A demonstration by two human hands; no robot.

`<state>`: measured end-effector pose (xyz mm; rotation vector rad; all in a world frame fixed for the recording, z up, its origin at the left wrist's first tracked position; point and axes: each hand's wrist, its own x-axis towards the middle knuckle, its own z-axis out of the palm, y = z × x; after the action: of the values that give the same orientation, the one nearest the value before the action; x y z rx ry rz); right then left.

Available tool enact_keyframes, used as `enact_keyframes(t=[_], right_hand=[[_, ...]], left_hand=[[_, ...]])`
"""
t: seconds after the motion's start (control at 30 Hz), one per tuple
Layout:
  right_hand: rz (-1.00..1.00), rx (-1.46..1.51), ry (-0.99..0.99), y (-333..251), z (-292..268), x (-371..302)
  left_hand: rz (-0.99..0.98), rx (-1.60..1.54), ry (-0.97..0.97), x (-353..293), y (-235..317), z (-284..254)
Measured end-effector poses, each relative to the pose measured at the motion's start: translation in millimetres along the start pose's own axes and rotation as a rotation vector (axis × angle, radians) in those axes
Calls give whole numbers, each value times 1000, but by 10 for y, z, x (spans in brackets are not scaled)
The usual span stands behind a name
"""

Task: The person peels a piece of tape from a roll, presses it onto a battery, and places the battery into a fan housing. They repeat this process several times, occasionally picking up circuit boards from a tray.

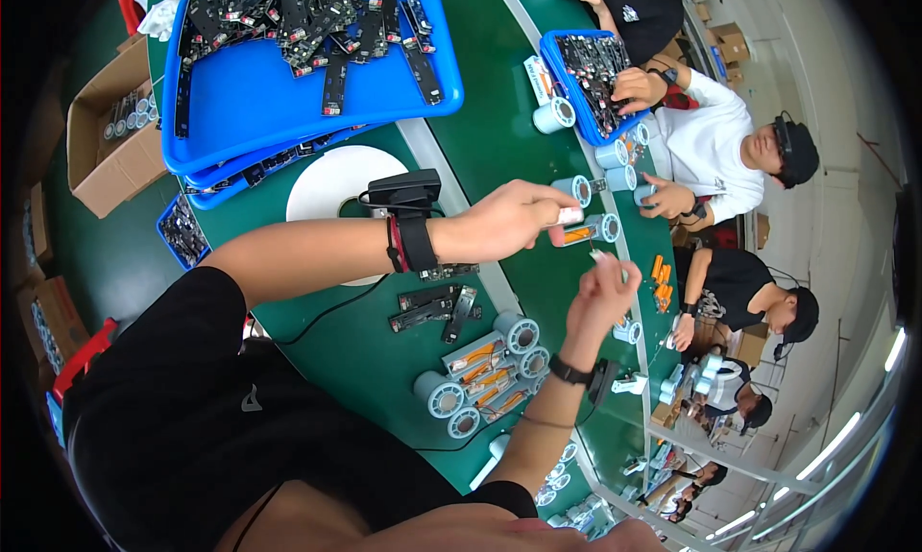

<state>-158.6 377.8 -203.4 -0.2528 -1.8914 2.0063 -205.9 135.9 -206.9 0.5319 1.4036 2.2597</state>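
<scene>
My left hand (514,218) reaches out over the green conveyor belt (490,139) and pinches a small white and pink piece at its fingertips, right beside a grey spool with an orange part (588,231). My right hand (603,295) hovers just below it, fingers curled around a thin small part that is hard to make out. A black wristband and red cord sit on my left wrist; a black watch is on the right.
Several grey spool assemblies (485,370) and black circuit strips (437,307) lie near me. A large blue tray of black boards (288,82) and a white tape roll (336,192) are at the left. Other workers (715,149) sit across the belt with another blue tray (588,77).
</scene>
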Motion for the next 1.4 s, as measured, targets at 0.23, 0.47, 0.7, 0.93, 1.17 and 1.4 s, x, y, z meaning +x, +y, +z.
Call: enact_keyframes(t=[0.23, 0.47, 0.7, 0.93, 1.17, 1.4], right_hand=[[201, -528, -96, 493, -109, 545], [83, -842, -155, 615, 34, 694], [-374, -1300, -16, 840, 34, 830], [162, -811, 51, 763, 43, 989], [-409, -1493, 73, 414, 112, 1036], [-582, -1775, -365, 622, 97, 1384]], left_hand=[[52, 36, 112, 4, 104, -48], [7, 49, 91, 26, 83, -54], [14, 70, 76, 42, 104, -53], [2, 125, 49, -3, 162, -88], [54, 85, 75, 54, 49, -73], [101, 192, 24, 14, 107, -110]])
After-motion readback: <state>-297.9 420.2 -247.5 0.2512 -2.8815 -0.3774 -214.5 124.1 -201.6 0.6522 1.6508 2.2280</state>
